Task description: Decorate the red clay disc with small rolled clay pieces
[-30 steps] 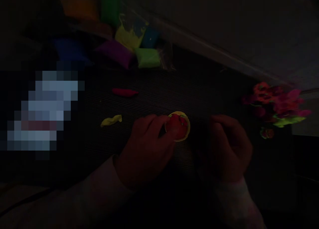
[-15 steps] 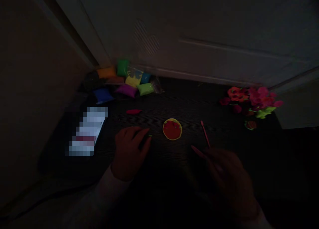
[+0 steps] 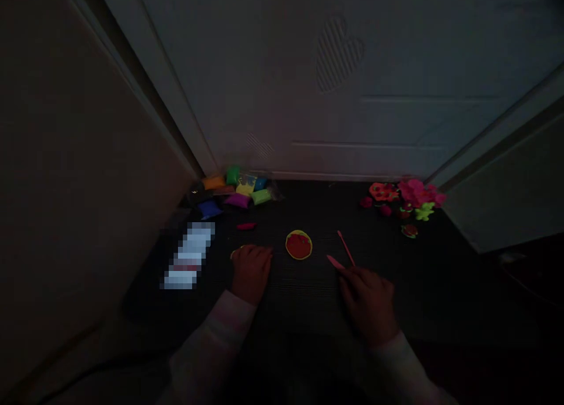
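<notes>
In the dim head view, my left hand (image 3: 252, 271) rests on the dark table, fingers bent and together. Whatever lies under its fingertips is hidden. A thin yellow edge (image 3: 235, 252) shows behind its knuckles. Between my hands lies a flat red clay disc (image 3: 298, 245) with a yellow rim and small green and red bits near its top edge. My right hand (image 3: 370, 302) is closed around a pink clay knife (image 3: 335, 262), blade pointing up and left. A thin pink clay tool (image 3: 345, 246) lies just beyond, its lower end reaching the fingers.
Several bags of coloured clay (image 3: 238, 200) lie at the back left, above a small red piece (image 3: 246, 226). A lit phone (image 3: 189, 257) is at the left. Pink and orange clay flowers (image 3: 416, 192) sit at the back right. A white door (image 3: 282, 99) stands behind.
The camera has pulled back and tilted up, showing more of the door. My left fingers have come together, and the green bit at their tips is out of sight. My right hand keeps the knife.
</notes>
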Demonstrator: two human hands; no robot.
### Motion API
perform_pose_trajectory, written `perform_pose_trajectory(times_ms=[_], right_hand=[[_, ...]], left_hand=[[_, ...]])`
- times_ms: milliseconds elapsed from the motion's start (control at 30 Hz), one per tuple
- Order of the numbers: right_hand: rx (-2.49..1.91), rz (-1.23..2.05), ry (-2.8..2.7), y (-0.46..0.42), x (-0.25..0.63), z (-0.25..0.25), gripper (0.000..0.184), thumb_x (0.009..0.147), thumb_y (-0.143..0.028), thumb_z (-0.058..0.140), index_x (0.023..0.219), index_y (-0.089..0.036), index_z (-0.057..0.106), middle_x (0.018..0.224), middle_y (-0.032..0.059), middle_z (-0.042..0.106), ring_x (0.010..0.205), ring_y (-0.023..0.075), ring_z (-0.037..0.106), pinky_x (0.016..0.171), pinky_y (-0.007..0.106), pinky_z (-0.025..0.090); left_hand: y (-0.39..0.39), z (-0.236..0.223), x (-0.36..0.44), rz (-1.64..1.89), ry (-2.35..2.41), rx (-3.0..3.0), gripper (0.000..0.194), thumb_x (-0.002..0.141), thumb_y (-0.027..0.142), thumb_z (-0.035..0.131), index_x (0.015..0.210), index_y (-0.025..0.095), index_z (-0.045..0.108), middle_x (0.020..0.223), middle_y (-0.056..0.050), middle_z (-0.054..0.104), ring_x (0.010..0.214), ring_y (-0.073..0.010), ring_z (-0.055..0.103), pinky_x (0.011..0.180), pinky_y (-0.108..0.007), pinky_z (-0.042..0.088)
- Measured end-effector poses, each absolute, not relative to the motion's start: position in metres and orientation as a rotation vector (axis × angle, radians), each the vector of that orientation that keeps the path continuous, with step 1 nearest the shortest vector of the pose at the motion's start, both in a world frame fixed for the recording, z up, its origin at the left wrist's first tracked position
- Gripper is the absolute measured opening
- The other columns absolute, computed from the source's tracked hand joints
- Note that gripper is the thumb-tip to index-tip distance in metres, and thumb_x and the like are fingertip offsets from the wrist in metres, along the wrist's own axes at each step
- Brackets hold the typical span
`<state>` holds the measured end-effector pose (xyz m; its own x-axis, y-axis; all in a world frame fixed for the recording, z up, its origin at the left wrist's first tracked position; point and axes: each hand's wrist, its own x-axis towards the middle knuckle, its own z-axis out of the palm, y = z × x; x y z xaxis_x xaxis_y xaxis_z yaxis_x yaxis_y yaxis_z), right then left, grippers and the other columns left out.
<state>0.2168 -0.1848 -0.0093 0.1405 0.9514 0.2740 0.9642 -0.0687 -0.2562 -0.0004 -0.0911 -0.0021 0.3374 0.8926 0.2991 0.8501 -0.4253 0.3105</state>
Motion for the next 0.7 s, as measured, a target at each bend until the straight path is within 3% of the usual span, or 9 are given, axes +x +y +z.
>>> perform_pose_trajectory(times_ms=[300,467,700], right_hand=[[-2.020,-0.068,-1.803,-0.177,0.219,-0.019,0.024,0.079,-0.028,0.041,0.089,-0.024,0.062,0.092,0.0055,0.063,0.085,0.0194,0.055,0.072,0.038,0.034],[-2.071,-0.035,-1.811,-0.179,0.213,-0.011,0.024,0.083,-0.027,0.039,0.089,-0.022,0.061,0.094,0.0052,0.061,0.089,0.0191,0.054,0.078,0.044,0.036],[-2.133,-0.066,-1.844,-0.182,0.209,-0.005,0.031,0.081,-0.033,0.047,0.107,-0.016,0.049,0.109,0.0063,0.052,0.093,0.0167,0.053,0.078,0.039,0.045]], left_hand=[[-0.089,-0.007,-0.004,0.767,1.584,2.485,0.022,0.078,0.011,0.048,0.097,0.017,0.058,0.080,-0.005,0.064,0.081,-0.0179,0.056,0.071,-0.036,0.046],[-0.089,-0.007,-0.006,0.690,1.547,2.481,0.026,0.083,0.029,0.047,0.105,0.015,0.050,0.106,-0.007,0.054,0.089,-0.0170,0.055,0.075,-0.037,0.047],[-0.090,-0.003,-0.003,0.592,1.476,2.552,0.028,0.083,0.029,0.047,0.107,0.016,0.049,0.109,-0.007,0.052,0.091,-0.0179,0.054,0.076,-0.038,0.047]])
